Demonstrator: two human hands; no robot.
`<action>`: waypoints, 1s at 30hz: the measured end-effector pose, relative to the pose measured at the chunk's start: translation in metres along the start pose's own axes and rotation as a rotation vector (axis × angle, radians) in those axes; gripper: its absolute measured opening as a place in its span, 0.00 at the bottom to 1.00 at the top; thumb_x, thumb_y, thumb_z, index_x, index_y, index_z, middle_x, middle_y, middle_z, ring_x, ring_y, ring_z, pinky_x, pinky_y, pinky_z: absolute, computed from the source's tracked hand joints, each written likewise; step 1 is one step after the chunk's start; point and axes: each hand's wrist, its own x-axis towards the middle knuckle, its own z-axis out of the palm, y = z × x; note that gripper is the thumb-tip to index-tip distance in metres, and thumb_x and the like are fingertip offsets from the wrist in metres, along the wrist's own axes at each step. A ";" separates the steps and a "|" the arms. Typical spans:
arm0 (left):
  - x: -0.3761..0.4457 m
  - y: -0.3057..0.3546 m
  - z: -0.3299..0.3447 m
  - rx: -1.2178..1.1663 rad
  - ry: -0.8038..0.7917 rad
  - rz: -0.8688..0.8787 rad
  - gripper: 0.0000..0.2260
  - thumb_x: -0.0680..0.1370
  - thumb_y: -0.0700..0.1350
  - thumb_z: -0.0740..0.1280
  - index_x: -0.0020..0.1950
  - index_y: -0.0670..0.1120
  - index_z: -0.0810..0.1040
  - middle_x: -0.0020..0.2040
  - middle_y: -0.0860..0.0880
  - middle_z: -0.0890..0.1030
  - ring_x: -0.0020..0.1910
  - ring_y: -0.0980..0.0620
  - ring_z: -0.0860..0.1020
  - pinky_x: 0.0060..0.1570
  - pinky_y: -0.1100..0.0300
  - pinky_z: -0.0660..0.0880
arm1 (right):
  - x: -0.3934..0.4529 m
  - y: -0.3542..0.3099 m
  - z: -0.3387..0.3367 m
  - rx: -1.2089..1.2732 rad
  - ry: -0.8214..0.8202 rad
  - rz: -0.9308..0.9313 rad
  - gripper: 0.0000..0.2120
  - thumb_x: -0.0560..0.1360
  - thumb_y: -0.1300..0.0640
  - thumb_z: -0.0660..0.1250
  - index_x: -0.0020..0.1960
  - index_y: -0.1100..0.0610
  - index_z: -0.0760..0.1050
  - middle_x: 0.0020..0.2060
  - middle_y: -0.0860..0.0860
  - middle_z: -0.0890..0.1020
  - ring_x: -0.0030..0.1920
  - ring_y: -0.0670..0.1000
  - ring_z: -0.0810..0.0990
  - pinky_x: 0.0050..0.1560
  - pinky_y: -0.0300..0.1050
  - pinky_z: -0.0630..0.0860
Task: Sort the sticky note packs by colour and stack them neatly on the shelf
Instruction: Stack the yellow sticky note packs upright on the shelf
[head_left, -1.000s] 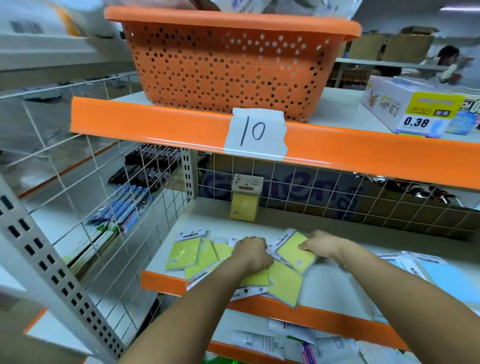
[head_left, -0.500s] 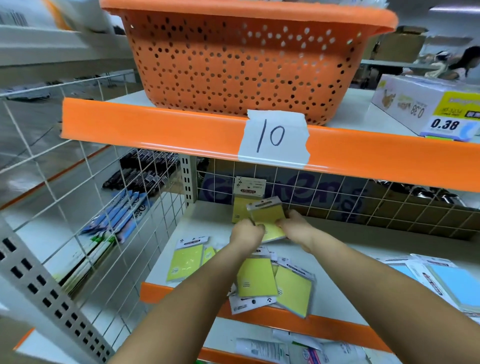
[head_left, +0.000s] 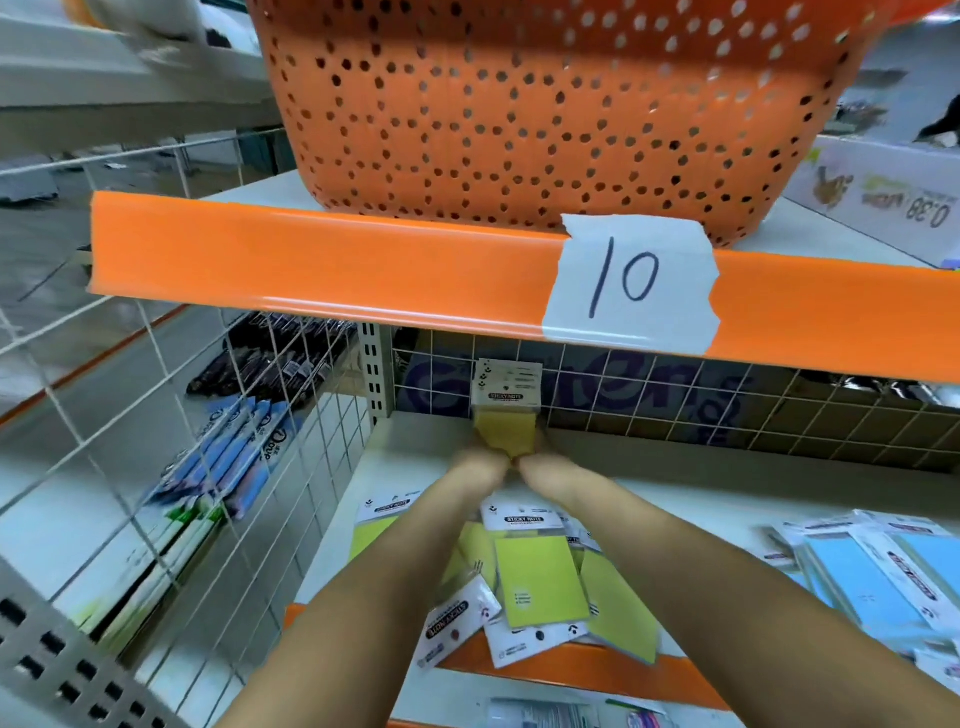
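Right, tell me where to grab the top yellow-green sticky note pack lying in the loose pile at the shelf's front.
Pinch the flat yellow-green sticky note pack by its white header card, the far end, coming from above. It lies face up on top of the others, so that card edge looks free, while its lower end rests on neighbouring packs.

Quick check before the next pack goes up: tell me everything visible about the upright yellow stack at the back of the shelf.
The upright yellow stack stands against the wire grid back, near the perforated upright post. Each pack looks like yellow notes in clear film under a white header card printed STICKY NOTE. Several headers show staggered at the top, so it holds a few packs. The left hand and right hand meet at its lower edge and hide its base; their fingers are not visible.
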 end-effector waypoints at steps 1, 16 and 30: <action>0.003 -0.002 0.001 0.012 -0.009 0.011 0.18 0.80 0.40 0.59 0.69 0.39 0.66 0.63 0.40 0.75 0.60 0.42 0.75 0.56 0.54 0.72 | -0.002 -0.004 0.001 0.006 0.016 -0.005 0.21 0.82 0.61 0.53 0.75 0.59 0.57 0.68 0.58 0.70 0.65 0.57 0.72 0.58 0.43 0.68; 0.026 -0.020 -0.001 0.100 -0.058 0.105 0.20 0.78 0.41 0.61 0.70 0.45 0.64 0.62 0.42 0.77 0.57 0.42 0.76 0.56 0.54 0.73 | 0.011 -0.005 0.017 0.061 0.019 -0.002 0.19 0.82 0.56 0.53 0.71 0.60 0.63 0.64 0.59 0.74 0.54 0.53 0.73 0.53 0.43 0.69; 0.031 -0.025 -0.010 0.241 -0.092 0.128 0.29 0.79 0.41 0.58 0.78 0.51 0.51 0.66 0.42 0.75 0.61 0.42 0.76 0.59 0.55 0.72 | 0.012 0.000 0.004 -0.118 -0.047 0.042 0.25 0.81 0.61 0.54 0.76 0.58 0.53 0.57 0.58 0.74 0.38 0.50 0.69 0.35 0.40 0.65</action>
